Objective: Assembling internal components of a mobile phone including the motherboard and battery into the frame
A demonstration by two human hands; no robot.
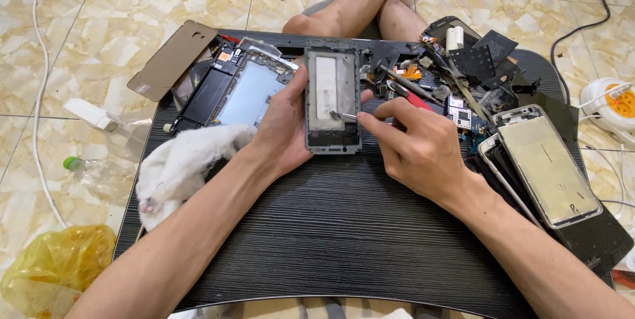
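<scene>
My left hand [281,127] grips a grey phone frame [332,97] by its left edge, holding it upright over the black lap table [331,226]. A pale rectangular part sits inside the frame. My right hand [413,143] pinches a thin metal tool [345,116] whose tip touches the lower inside of the frame. My crossed legs show beyond the table's far edge.
Another opened phone frame [248,91] and a brown back cover [172,59] lie at the back left. A white cloth [185,163] rests near my left forearm. Loose phone parts and boards [463,74] crowd the back right; stacked phone screens [546,167] lie right. A yellow bag [56,269] sits on the floor.
</scene>
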